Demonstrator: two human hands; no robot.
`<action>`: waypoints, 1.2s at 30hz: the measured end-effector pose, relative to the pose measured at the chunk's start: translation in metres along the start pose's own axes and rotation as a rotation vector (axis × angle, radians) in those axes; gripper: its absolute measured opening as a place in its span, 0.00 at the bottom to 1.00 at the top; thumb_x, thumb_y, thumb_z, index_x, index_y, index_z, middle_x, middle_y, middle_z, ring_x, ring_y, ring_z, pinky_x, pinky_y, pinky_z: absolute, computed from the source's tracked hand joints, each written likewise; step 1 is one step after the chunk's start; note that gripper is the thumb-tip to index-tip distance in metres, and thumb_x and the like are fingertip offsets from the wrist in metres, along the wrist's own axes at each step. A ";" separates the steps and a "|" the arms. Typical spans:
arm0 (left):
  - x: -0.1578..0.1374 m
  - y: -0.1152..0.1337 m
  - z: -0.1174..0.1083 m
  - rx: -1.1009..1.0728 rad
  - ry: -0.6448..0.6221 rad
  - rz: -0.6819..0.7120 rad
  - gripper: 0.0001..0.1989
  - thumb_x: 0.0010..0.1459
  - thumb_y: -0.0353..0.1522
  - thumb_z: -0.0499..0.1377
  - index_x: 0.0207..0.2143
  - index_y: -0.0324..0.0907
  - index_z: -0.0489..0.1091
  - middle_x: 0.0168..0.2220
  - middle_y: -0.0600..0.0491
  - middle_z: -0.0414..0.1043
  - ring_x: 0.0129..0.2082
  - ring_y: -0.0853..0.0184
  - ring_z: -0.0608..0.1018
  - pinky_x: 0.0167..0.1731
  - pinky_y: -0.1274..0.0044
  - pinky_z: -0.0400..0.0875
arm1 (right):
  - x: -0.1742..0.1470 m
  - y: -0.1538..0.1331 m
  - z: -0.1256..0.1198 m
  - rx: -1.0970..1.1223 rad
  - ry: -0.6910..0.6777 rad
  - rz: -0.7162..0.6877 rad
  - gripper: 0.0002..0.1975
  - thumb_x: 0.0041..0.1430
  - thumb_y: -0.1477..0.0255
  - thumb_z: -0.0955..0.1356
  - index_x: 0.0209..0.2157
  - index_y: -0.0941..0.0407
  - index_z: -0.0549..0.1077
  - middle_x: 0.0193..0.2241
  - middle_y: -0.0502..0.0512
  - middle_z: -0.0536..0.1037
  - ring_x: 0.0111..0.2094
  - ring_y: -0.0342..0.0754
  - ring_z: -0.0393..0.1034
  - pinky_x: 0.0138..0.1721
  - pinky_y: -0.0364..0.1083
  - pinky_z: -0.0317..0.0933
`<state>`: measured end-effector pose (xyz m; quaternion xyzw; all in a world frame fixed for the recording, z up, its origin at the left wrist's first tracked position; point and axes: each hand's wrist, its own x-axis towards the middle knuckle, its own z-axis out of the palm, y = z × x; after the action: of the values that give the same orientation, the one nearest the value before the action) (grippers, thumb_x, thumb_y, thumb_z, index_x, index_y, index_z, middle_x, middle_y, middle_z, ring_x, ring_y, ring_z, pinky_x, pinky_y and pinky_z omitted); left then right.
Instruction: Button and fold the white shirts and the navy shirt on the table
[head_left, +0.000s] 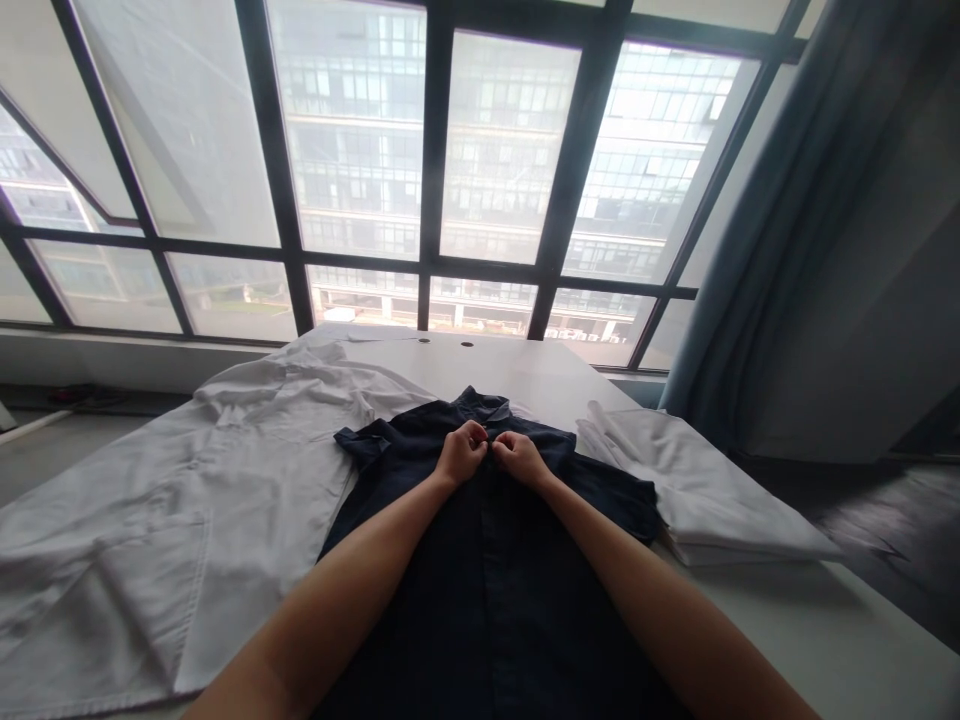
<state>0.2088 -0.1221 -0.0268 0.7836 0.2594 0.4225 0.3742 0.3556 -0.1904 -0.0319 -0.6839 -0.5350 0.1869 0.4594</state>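
A dark navy short-sleeved shirt (480, 580) lies front side up on the white table, its collar (480, 403) pointing away from me. Just below the collar, my left hand (463, 450) is closed in a pinch on the front placket. Close beside it, my right hand (519, 457) pinches the same placket from the other side. The fingertips of both hands nearly meet. Whether a button sits between them is too small to make out.
White garments (255, 470) lie spread over the left of the table (525, 362). A folded white stack (712, 490) rests on the right. Framed windows (510, 150) rise behind the far end, with a grey-blue curtain (780, 250) at the right.
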 end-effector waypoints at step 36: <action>-0.032 0.040 -0.031 0.511 -0.480 -0.038 0.10 0.52 0.27 0.60 0.33 0.37 0.81 0.29 0.49 0.79 0.29 0.65 0.79 0.30 0.80 0.69 | -0.038 -0.043 -0.004 -0.072 -0.297 0.260 0.12 0.52 0.81 0.66 0.17 0.58 0.69 0.11 0.46 0.69 0.13 0.39 0.62 0.14 0.37 0.54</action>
<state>0.1697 -0.1570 0.0016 0.9241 0.2760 0.1405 0.2240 0.3211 -0.2265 -0.0030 -0.7283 -0.5104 0.3241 0.3226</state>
